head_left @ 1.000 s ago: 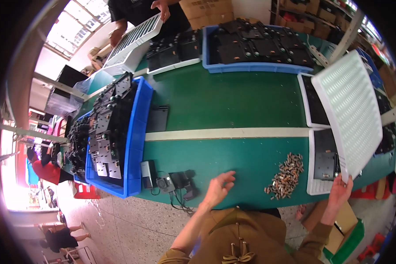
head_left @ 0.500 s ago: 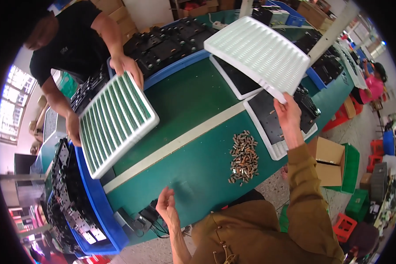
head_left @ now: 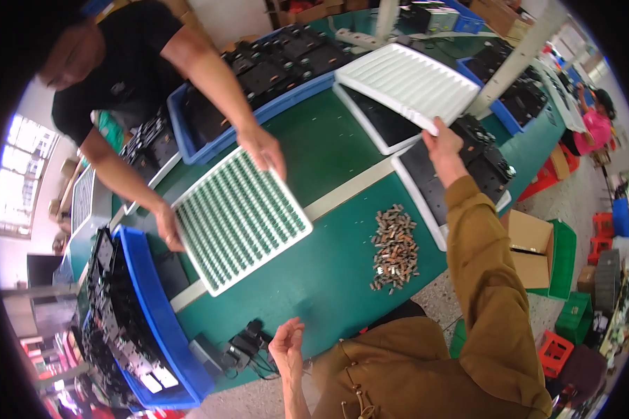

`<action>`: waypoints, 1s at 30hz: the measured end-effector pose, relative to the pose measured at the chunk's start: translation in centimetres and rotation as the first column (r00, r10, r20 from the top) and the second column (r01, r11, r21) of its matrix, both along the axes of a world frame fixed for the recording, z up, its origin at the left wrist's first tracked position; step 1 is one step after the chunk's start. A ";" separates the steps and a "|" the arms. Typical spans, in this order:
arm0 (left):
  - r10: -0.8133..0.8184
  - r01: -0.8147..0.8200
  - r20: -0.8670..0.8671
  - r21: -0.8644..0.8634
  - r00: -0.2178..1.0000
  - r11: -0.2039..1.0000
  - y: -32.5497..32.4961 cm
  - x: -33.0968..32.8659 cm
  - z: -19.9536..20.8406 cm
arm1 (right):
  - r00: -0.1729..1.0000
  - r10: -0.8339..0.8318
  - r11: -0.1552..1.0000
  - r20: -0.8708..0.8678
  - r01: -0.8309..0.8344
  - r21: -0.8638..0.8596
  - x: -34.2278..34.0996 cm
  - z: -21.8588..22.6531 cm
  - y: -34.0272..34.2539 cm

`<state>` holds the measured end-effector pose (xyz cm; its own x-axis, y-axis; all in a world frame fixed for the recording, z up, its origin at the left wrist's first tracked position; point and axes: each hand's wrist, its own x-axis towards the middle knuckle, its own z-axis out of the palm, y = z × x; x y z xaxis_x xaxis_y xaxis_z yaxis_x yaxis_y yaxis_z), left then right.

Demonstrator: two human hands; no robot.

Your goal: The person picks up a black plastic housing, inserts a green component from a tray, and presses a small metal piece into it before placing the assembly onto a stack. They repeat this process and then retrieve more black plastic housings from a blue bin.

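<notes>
My right hand (head_left: 444, 145) grips the near corner of a white ribbed tray (head_left: 407, 80), tilted above the far right of the table. Beneath it, partly covered, lie two white-rimmed trays with black inserts; the nearer black insert (head_left: 426, 178) carries black parts. My left hand (head_left: 288, 343) hovers at the table's near edge, fingers loosely bent, nothing visible in them. A pile of small metal cylinders (head_left: 396, 248) lies between my hands. Across the table, a co-worker's two hands hold a white slotted tray (head_left: 241, 223) by its sides, tilted over the green tabletop.
A blue bin (head_left: 143, 300) of black parts stands at the left, another blue bin (head_left: 279, 94) at the back. Black adapters with cables (head_left: 248, 346) lie by the near edge. A pale strip (head_left: 353, 188) crosses the table. An open carton (head_left: 528, 244) stands right of it.
My right hand has lowered the white ribbed tray toward the black-insert trays. The co-worker's slotted tray has moved right and flattened over the table. My left hand has shifted slightly right and nearer.
</notes>
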<state>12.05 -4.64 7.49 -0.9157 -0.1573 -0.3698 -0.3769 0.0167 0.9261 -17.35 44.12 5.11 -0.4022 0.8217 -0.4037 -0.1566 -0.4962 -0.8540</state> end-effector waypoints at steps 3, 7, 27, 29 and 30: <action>-0.073 0.074 0.012 -0.166 0.997 0.983 -0.2 -1.3 1.5 | 0.987 0.152 0.988 -0.048 -0.152 0.002 1.8 -0.7 3.6; 0.117 -0.127 -0.059 -0.205 0.991 0.970 -3.2 -2.5 1.3 | 0.964 0.265 0.963 -0.037 -0.266 -0.046 4.6 0.7 3.7; 0.106 -0.153 -0.187 -0.263 0.977 0.952 -14.4 -20.0 -7.6 | 0.523 0.592 0.075 0.613 -0.793 0.604 6.0 -7.8 -30.4; 0.103 -0.133 -0.129 -0.248 0.986 0.959 -13.9 -19.7 -6.6 | 0.603 0.554 0.119 0.575 -0.740 0.662 6.8 -7.0 -31.6; 0.099 -0.117 -0.085 -0.231 0.991 0.966 -13.6 -19.7 -6.0 | 0.600 0.551 0.122 0.580 -0.745 0.655 7.0 -6.8 -31.5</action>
<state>-7.61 -18.25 1.46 -0.9113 -0.3314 -0.2445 -0.3211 0.2002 0.9256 -10.31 12.64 -1.66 -0.9711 0.2121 0.1097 0.0281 0.5575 -0.8297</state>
